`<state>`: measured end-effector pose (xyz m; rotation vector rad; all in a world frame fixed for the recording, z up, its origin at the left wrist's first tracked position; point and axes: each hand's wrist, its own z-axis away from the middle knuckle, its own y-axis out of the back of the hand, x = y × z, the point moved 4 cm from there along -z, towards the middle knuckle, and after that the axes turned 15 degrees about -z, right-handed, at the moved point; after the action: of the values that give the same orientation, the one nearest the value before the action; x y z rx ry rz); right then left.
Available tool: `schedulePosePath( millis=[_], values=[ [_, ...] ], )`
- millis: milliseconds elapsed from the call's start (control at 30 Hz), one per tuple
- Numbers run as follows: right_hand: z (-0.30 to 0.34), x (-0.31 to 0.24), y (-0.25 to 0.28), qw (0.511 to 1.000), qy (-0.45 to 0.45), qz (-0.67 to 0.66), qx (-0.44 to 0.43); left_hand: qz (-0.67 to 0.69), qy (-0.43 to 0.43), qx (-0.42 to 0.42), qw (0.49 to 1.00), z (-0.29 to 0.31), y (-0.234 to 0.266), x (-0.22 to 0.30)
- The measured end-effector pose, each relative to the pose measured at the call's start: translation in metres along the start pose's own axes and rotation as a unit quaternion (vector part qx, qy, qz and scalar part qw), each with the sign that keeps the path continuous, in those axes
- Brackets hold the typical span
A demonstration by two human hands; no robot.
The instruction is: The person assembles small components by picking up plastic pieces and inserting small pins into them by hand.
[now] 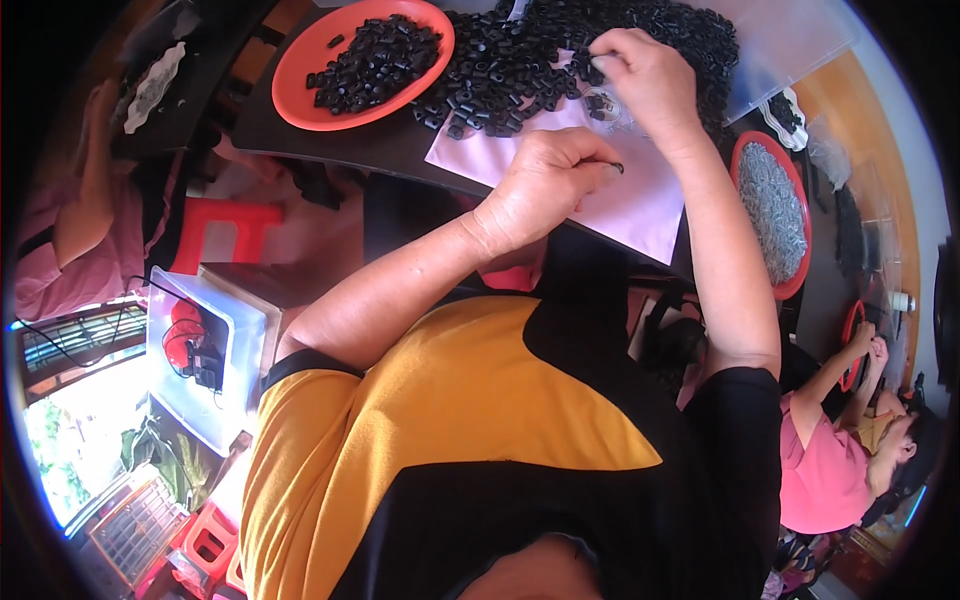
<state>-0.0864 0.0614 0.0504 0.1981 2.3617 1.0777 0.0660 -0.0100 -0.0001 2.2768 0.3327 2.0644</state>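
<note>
My left hand (560,180) is closed in a pinch above a pale pink cloth (645,225). A tiny dark piece pokes out at its fingertips; its kind is too small to tell. My right hand (650,85) reaches to the near side of a big heap of small black plastic pieces (500,75), thumb and fingers pinched together. Whether a piece is between those fingers I cannot make out. Just below them, a small clear round dish (602,104) rests on the cloth. Left of the heap, an orange-red plate (290,108) holds more black pieces.
At the right stands a red basin (805,235) full of small silvery metal parts. A clear plastic sheet or bin (790,50) lies behind the heap. People in pink tops sit at the left and the right. A red stool (225,225) is below the table's left side.
</note>
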Motion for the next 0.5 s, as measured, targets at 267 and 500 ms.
schedulePosePath(
  millis=[267,500],
  values=[
    [0.031,0.028,0.013,0.991,0.016,0.123,-0.05,-0.029,-0.048,0.018,0.998,0.002,0.001,0.0],
    [0.028,0.052,0.027,0.976,-0.029,0.213,-0.04,-0.041,-0.046,0.019,0.998,0.003,0.001,0.004]
  ],
)
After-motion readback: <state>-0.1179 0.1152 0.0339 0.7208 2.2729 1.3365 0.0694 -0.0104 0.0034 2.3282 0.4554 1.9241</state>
